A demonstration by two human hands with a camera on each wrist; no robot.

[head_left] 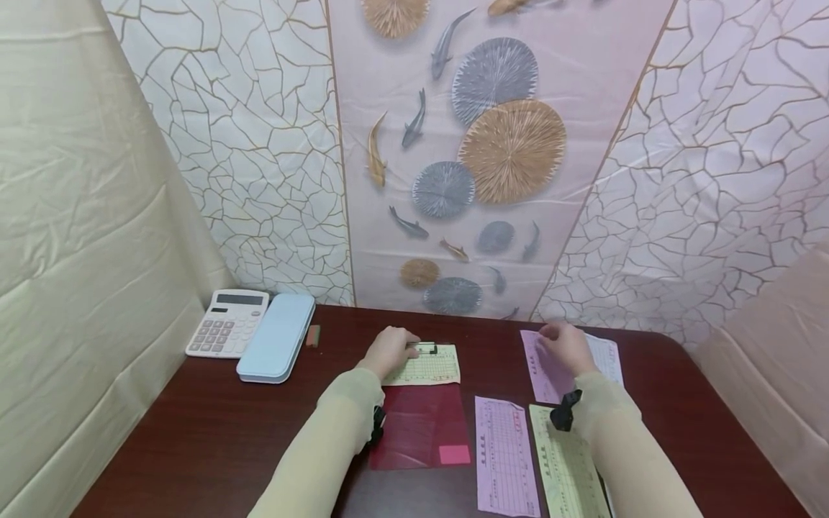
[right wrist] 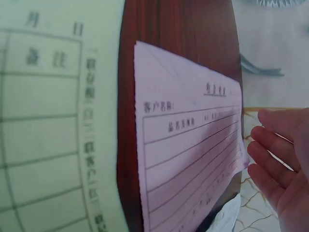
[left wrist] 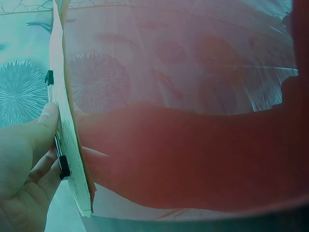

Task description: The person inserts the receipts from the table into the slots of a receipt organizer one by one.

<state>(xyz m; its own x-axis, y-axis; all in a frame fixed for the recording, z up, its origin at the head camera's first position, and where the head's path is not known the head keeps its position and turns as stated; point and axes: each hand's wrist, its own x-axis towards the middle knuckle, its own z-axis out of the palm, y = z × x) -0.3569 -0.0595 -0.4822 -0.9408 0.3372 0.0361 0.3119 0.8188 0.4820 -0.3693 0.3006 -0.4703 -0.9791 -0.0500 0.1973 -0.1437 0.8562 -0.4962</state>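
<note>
My left hand (head_left: 388,351) pinches the metal clip (head_left: 422,347) at the top of a translucent red folder (head_left: 421,421). Under the clip lies a pale yellow-green form (head_left: 434,370). In the left wrist view the thumb lies along the clip's bar (left wrist: 57,137), whose ends are black. My right hand (head_left: 570,349) hovers over a pink form (head_left: 547,381) at the back right. Its fingers (right wrist: 270,150) are loosely bent and hold nothing; the right wrist view shows them beside the form's edge, and contact cannot be told. A white form (head_left: 605,352) is partly hidden beyond it.
Another pink form (head_left: 505,453) and a yellow-green form (head_left: 563,460) lie at the front right, the latter partly under my right forearm. At the back left are a calculator (head_left: 228,324), a light blue case (head_left: 277,338) and a small eraser-like block (head_left: 314,336). Patterned cloth walls border the table.
</note>
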